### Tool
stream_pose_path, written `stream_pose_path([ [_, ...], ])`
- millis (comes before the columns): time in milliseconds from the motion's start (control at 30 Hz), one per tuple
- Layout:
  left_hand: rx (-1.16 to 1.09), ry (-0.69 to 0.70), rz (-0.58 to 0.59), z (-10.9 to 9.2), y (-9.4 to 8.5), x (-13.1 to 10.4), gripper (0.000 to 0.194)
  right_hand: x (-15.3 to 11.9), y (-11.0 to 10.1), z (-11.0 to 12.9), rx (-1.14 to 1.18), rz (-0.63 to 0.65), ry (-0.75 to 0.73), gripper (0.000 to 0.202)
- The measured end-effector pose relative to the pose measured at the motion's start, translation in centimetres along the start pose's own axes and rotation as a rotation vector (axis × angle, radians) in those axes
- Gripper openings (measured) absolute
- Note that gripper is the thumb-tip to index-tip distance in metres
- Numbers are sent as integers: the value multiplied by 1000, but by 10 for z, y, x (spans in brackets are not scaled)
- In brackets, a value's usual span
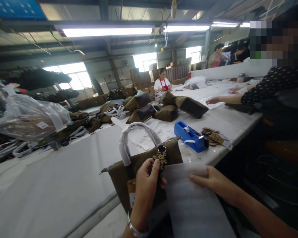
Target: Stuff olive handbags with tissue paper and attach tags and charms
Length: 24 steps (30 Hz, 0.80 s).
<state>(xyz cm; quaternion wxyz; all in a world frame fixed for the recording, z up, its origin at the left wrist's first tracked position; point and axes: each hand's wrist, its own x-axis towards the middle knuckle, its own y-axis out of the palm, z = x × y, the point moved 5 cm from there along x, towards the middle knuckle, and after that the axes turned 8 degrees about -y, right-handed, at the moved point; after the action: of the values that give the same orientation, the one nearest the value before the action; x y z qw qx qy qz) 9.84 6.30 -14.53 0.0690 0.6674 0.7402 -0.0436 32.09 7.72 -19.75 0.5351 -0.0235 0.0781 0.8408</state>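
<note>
An olive-brown handbag point(145, 155) stands at the near table edge, its handle point(139, 129) wrapped in pale padding. From a ring at the handle's base hangs a leopard-print charm point(161, 157), which my left hand point(147, 180) pinches between thumb and fingers. My right hand point(211, 181) grips the upper right edge of a translucent white sheet point(193, 205), thumb on top. That sheet hangs in front of the bag's right side and hides part of it. A brown hang tag point(131, 190) shows beside my left wrist.
Beyond the bag sit a blue tape dispenser point(190, 135) and a pile of leopard-print tags point(215, 137). Several olive bags point(164, 105) lie farther back on the white table point(72, 175). A clear plastic bag point(32, 115) stands left. A co-worker's hand point(213, 100) reaches in from the right.
</note>
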Motion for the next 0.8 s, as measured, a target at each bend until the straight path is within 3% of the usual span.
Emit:
stream_pose_path([
  [167, -66, -68, 86, 7, 14, -22, 43, 20, 25, 5, 110, 55, -68, 47],
  [333, -62, -121, 72, 1, 14, -36, 52, 30, 29, 17, 41, 2, -149, 42],
  [467, -137, -158, 89, -2, 13, -31, 54, 38, 33, 29, -45, -21, -206, 42],
  [633, -250, -197, 11, 18, 12, -19, 51, 47, 42, 28, 204, 8, -136, 45],
  [800, -320, -244, 22, 25, 9, -9, 74, 49, 42, 29, 136, 16, -149, 51],
])
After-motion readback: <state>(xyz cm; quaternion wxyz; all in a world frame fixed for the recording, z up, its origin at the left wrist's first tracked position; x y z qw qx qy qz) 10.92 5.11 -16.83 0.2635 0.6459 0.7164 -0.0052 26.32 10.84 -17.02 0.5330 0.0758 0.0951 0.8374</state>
